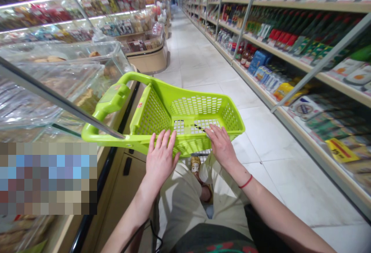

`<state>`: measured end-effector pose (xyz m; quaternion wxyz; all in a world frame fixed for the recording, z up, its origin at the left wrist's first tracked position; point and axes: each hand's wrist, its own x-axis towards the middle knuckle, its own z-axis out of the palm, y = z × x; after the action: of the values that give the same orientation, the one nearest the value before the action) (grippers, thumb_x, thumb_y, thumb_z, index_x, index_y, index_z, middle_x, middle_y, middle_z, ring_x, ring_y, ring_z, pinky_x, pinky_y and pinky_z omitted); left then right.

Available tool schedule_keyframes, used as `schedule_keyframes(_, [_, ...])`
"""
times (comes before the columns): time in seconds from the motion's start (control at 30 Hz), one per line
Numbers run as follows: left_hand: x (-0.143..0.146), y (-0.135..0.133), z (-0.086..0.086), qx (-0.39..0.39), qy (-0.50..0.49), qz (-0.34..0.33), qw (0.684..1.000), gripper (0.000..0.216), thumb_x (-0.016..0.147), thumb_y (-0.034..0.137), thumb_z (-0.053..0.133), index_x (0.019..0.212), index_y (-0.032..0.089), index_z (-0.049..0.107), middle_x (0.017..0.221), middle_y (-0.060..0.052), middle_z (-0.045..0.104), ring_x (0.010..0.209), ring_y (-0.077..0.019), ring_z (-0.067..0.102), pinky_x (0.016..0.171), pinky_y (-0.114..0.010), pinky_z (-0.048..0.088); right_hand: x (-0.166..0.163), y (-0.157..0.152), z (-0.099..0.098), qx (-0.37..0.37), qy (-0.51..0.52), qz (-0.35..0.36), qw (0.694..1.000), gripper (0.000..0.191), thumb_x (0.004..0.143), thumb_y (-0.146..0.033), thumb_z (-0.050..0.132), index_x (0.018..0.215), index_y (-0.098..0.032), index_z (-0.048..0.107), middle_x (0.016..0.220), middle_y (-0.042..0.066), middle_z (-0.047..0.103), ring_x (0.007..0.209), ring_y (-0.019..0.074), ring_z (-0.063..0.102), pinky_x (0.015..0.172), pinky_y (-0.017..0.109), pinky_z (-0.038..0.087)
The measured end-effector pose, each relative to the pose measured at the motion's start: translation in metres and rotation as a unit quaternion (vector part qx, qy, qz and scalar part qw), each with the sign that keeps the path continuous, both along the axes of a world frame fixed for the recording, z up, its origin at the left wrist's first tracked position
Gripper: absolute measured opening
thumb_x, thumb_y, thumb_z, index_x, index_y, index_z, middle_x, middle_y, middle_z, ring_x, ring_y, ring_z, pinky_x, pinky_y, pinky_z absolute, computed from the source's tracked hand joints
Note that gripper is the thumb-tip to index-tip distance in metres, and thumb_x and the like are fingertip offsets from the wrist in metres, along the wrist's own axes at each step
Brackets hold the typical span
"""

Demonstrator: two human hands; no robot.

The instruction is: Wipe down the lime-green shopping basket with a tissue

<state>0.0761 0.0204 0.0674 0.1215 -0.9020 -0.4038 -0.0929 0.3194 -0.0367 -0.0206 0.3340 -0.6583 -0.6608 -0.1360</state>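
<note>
A bright green plastic shopping cart (199, 139) stands sideways in front of me, its handle (108, 100) toward the left. Its perforated basket holds no goods that I can see. My left hand (162, 156) lies on the near rim, fingers bent over the edge and thumb on the outer side. Farther right along that rim, my right hand (222, 145) holds on with its fingers reaching over into the basket. A red string bracelet (245, 181) circles the right wrist. Under the basket, part of a patterned shoe (196, 165) shows.
Along the right runs a long shelf unit (307, 65) with bottles and packages. Clear bins (58, 87) of packaged food stand close on the left, with a metal bar (58, 100) slanting before them. A white tiled aisle (185, 48) stretches ahead. One lower-left patch is pixelated.
</note>
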Motion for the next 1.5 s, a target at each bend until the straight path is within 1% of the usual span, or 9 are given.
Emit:
schedule_keyframes(0.23, [0.001, 0.000, 0.000, 0.001, -0.015, -0.005, 1.000, 0.063, 0.095, 0.040, 0.049, 0.152, 0.014, 0.041, 0.150, -0.015, 0.052, 0.143, -0.0325, 0.042, 0.125, -0.053, 0.019, 0.051, -0.022, -0.016, 0.006, 0.020, -0.047, 0.999, 0.061, 0.085, 0.004, 0.037, 0.141, -0.016, 0.053, 0.144, 0.018, 0.055, 0.141, 0.0270, 0.045, 0.114, 0.055, 0.043])
schedule_keyframes(0.37, [0.001, 0.000, 0.000, 0.005, -0.002, -0.003, 1.000, 0.062, 0.096, 0.040, 0.048, 0.151, 0.012, 0.042, 0.151, -0.016, 0.051, 0.144, -0.0324, 0.041, 0.125, -0.052, 0.017, 0.046, -0.020, -0.019, 0.015, 0.038, -0.071, 0.997, 0.069, 0.081, 0.006, 0.035, 0.145, -0.016, 0.049, 0.148, 0.019, 0.051, 0.145, 0.0284, 0.040, 0.115, 0.058, 0.040])
schedule_keyframes(0.47, [0.000, 0.000, -0.001, 0.005, -0.001, -0.002, 1.000, 0.064, 0.095, 0.041, 0.049, 0.152, 0.012, 0.040, 0.152, -0.015, 0.050, 0.144, -0.0324, 0.040, 0.125, -0.053, 0.016, 0.031, -0.013, -0.018, 0.016, 0.045, -0.057, 0.997, 0.071, 0.081, 0.006, 0.035, 0.148, -0.018, 0.046, 0.149, 0.017, 0.051, 0.146, 0.0269, 0.039, 0.116, 0.058, 0.039])
schedule_keyframes(0.6, [0.000, 0.001, -0.001, 0.001, -0.004, -0.001, 1.000, 0.065, 0.094, 0.040, 0.050, 0.152, 0.013, 0.040, 0.151, -0.015, 0.050, 0.144, -0.0323, 0.041, 0.125, -0.053, 0.018, 0.022, -0.008, -0.015, 0.025, 0.048, -0.007, 0.998, 0.063, 0.086, 0.002, 0.036, 0.145, -0.018, 0.048, 0.146, 0.017, 0.055, 0.143, 0.0248, 0.044, 0.116, 0.057, 0.040])
schedule_keyframes(0.7, [0.001, 0.000, -0.001, 0.000, -0.006, -0.001, 1.000, 0.063, 0.094, 0.040, 0.049, 0.151, 0.014, 0.041, 0.150, -0.015, 0.051, 0.144, -0.0322, 0.041, 0.125, -0.053, 0.018, 0.033, -0.012, -0.015, 0.021, 0.041, 0.003, 0.999, 0.057, 0.087, 0.001, 0.037, 0.140, -0.017, 0.052, 0.144, 0.017, 0.057, 0.141, 0.0249, 0.047, 0.116, 0.057, 0.040])
schedule_keyframes(0.93, [0.000, 0.000, -0.004, 0.007, -0.002, -0.003, 1.000, 0.062, 0.095, 0.039, 0.049, 0.151, 0.013, 0.041, 0.149, -0.015, 0.052, 0.143, -0.0326, 0.041, 0.126, -0.053, 0.016, 0.081, -0.032, -0.026, 0.029, 0.048, -0.080, 0.995, 0.051, 0.089, -0.004, 0.040, 0.136, -0.017, 0.056, 0.141, 0.018, 0.058, 0.137, 0.0279, 0.050, 0.111, 0.056, 0.046])
schedule_keyframes(1.1, [-0.001, 0.001, -0.004, 0.009, -0.003, -0.004, 1.000, 0.062, 0.096, 0.039, 0.048, 0.151, 0.012, 0.041, 0.149, -0.016, 0.051, 0.144, -0.0328, 0.040, 0.126, -0.053, 0.016, 0.087, -0.035, -0.032, 0.034, 0.069, -0.125, 0.989, 0.051, 0.089, -0.006, 0.040, 0.136, -0.016, 0.057, 0.142, 0.018, 0.057, 0.135, 0.0282, 0.051, 0.110, 0.054, 0.047])
schedule_keyframes(1.33, [0.000, 0.001, -0.003, 0.006, -0.012, -0.009, 1.000, 0.061, 0.095, 0.040, 0.048, 0.150, 0.013, 0.043, 0.149, -0.016, 0.053, 0.143, -0.0320, 0.041, 0.126, -0.052, 0.016, 0.094, -0.030, -0.030, 0.005, 0.108, -0.137, 0.985, 0.049, 0.089, -0.011, 0.043, 0.133, -0.015, 0.062, 0.143, 0.017, 0.058, 0.132, 0.0276, 0.056, 0.110, 0.049, 0.049])
schedule_keyframes(1.5, [0.000, 0.002, -0.004, 0.008, -0.008, -0.009, 1.000, 0.062, 0.095, 0.040, 0.050, 0.149, 0.011, 0.043, 0.150, -0.015, 0.051, 0.144, -0.0322, 0.040, 0.126, -0.052, 0.015, 0.111, -0.021, -0.019, -0.075, 0.129, -0.117, 0.982, 0.051, 0.088, -0.014, 0.044, 0.135, -0.015, 0.062, 0.145, 0.015, 0.057, 0.137, 0.0262, 0.053, 0.114, 0.045, 0.046])
